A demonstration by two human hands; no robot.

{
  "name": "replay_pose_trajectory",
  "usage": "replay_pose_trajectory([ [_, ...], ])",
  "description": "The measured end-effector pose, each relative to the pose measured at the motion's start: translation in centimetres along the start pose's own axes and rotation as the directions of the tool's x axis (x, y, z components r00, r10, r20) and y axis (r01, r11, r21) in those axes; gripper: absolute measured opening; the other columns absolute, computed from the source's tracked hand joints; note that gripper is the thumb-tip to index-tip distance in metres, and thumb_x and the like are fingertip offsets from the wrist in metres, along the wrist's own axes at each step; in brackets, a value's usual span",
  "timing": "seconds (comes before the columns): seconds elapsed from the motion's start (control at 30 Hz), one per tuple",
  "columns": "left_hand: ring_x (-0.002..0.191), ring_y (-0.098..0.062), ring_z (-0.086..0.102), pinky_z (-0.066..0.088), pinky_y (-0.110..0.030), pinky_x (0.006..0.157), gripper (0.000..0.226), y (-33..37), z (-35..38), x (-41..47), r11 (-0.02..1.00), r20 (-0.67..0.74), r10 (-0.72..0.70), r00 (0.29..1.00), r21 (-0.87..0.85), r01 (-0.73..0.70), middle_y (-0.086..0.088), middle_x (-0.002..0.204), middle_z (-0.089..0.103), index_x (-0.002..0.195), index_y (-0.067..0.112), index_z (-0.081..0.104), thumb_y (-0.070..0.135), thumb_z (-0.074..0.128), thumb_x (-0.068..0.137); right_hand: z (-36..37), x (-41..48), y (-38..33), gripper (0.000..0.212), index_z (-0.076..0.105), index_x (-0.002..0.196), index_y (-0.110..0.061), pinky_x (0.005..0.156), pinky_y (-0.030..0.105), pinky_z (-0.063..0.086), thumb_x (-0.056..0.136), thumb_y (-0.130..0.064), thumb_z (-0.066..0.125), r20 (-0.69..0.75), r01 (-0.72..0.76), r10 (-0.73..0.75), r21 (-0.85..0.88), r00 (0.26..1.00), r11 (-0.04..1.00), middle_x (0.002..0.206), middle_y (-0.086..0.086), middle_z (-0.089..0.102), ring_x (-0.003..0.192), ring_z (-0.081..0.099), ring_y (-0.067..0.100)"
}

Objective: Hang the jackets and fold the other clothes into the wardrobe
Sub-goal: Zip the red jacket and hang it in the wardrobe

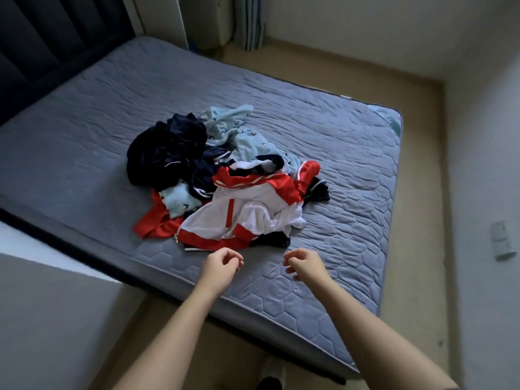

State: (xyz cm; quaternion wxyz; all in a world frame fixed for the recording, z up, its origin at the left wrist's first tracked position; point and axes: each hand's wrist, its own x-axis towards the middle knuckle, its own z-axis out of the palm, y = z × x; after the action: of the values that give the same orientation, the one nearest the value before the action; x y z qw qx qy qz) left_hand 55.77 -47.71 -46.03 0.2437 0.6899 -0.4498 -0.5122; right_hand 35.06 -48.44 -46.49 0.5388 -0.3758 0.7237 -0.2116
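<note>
Two bare forearms reach forward from the bottom of the view, over the near edge of the bed. The left hand (222,267) hangs above the mattress (323,277) with its fingers loosely curled toward the palm, and it holds nothing. The right hand (306,263) is beside it, a little apart, with its fingers curled just as loosely and likewise empty. Neither hand touches the cloth; both are just short of the pile of clothes (213,175).

The pile lies in a loose heap near the middle of the grey-blue quilted mattress. Its nearest piece is a red and white jacket (225,218), spread crumpled on top, with its red hem toward the hands. A red garment (152,226) sticks out from under the jacket on the left. Behind these, dark navy clothes (166,153) are bunched on the left side of the heap. A light blue garment (242,136) with small dark marks lies at the far side.

Beyond the bed, a dark padded headboard (42,46) stands at the upper left. A striped curtain (250,21) hangs in the far corner. Beige floor (408,192) runs along the right side, next to a wall with a white switch (502,240).
</note>
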Motion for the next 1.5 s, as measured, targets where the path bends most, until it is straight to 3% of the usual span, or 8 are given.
replay_pose_trajectory([
  [0.37, 0.097, -0.021, 0.060, 0.048, -0.031, 0.082, 0.011, -10.4, 6.6, 26.4, 0.946, 0.029, -0.134, 0.991, 0.302, 0.120, 0.000, 0.098, 0.064, 0.091, 0.020, 0.059, 0.013, 0.063, 0.083, 6.7, 23.8, 7.6, 0.046, 0.052, 0.128, -0.016, 0.090, 0.028, 0.044, 0.082, -0.011, 0.058, -0.067, -0.037, 0.017, -0.317, 0.998, 0.948, 0.126, 0.003, 0.056, 0.111, 0.056, 0.019],
  [0.6, 0.128, -0.023, 0.043, 0.040, -0.040, 0.104, 0.080, -12.4, 9.9, 35.7, 0.908, 0.069, 0.011, 0.998, 0.418, -0.039, -0.002, 0.143, 0.038, 0.146, 0.022, 0.027, 0.027, 0.071, 0.079, 10.8, 32.8, 8.7, 0.068, 0.041, 0.137, -0.027, 0.087, 0.032, 0.045, 0.077, 0.004, 0.047, -0.179, 0.074, -0.122, -0.254, 0.976, 0.964, 0.138, -0.008, 0.043, 0.109, 0.051, 0.018],
  [0.77, 0.085, -0.025, 0.061, 0.051, -0.039, 0.075, 0.009, -14.0, 10.9, 35.5, 0.793, 0.246, 0.016, 0.969, 0.588, -0.162, -0.001, 0.083, 0.065, 0.085, 0.022, 0.060, 0.015, 0.055, 0.083, 10.0, 34.2, 10.6, 0.013, 0.054, 0.079, -0.018, 0.062, 0.030, 0.035, 0.081, -0.006, 0.049, -0.137, 0.043, -0.114, -0.439, 0.984, 0.897, 0.082, 0.006, 0.059, 0.084, 0.055, 0.031],
  [0.87, 0.073, -0.017, 0.059, 0.046, -0.030, 0.064, 0.019, -15.2, 10.9, 32.6, 0.744, 0.507, -0.120, 0.854, 0.615, -0.260, 0.006, 0.067, 0.057, 0.064, 0.023, 0.050, 0.015, 0.055, 0.081, 8.0, 31.7, 13.7, 0.013, 0.064, 0.082, -0.011, 0.065, 0.031, 0.041, 0.081, -0.012, 0.051, -0.014, 0.023, -0.039, -0.585, 0.999, 0.811, 0.089, 0.013, 0.068, 0.087, 0.059, 0.035],
  [1.0, 0.076, -0.006, 0.061, 0.049, -0.024, 0.069, 0.006, -15.6, 10.5, 29.8, 0.721, 0.605, -0.242, 0.758, 0.635, -0.277, 0.011, 0.077, 0.066, 0.075, 0.025, 0.064, 0.028, 0.059, 0.077, 4.7, 26.2, 19.9, 0.033, 0.062, 0.112, -0.005, 0.074, 0.028, 0.044, 0.082, -0.016, 0.052, 0.088, -0.151, 0.373, -0.811, 0.924, 0.565, 0.106, 0.014, 0.064, 0.101, 0.062, 0.030],
  [1.17, 0.090, -0.014, 0.061, 0.052, -0.033, 0.081, 0.015, -12.9, 10.7, 31.5, 0.625, 0.450, -0.116, 0.885, 0.726, -0.287, 0.007, 0.096, 0.067, 0.092, 0.026, 0.064, 0.024, 0.052, 0.083, 2.1, 24.6, 21.5, 0.040, 0.054, 0.122, -0.011, 0.080, 0.030, 0.044, 0.084, -0.022, 0.056, 0.047, -0.163, 0.503, -0.917, 0.863, 0.365, 0.124, 0.004, 0.056, 0.107, 0.059, 0.025],
  [1.4, 0.115, -0.021, 0.045, 0.044, -0.037, 0.085, 0.041, -6.9, 13.9, 36.5, 0.526, 0.327, 0.290, 0.900, 0.731, -0.435, 0.000, 0.128, 0.043, 0.126, 0.019, 0.048, 0.017, 0.056, 0.086, 1.9, 32.5, 14.5, 0.049, 0.046, 0.131, -0.018, 0.092, 0.039, 0.044, 0.083, -0.015, 0.056, -0.256, 0.012, -0.158, -0.492, 0.954, 0.870, 0.131, 0.006, 0.048, 0.121, 0.047, 0.028],
  [1.5, 0.127, -0.021, 0.038, 0.039, -0.038, 0.094, 0.055, -5.3, 15.8, 38.3, 0.424, 0.354, 0.446, 0.822, 0.726, -0.542, 0.000, 0.140, 0.038, 0.135, 0.020, 0.042, 0.011, 0.056, 0.083, 1.6, 36.0, 11.6, 0.073, 0.035, 0.142, -0.023, 0.097, 0.044, 0.045, 0.075, -0.013, 0.061, -0.281, 0.056, -0.160, -0.346, 0.946, 0.936, 0.131, 0.004, 0.053, 0.120, 0.052, 0.029],
])
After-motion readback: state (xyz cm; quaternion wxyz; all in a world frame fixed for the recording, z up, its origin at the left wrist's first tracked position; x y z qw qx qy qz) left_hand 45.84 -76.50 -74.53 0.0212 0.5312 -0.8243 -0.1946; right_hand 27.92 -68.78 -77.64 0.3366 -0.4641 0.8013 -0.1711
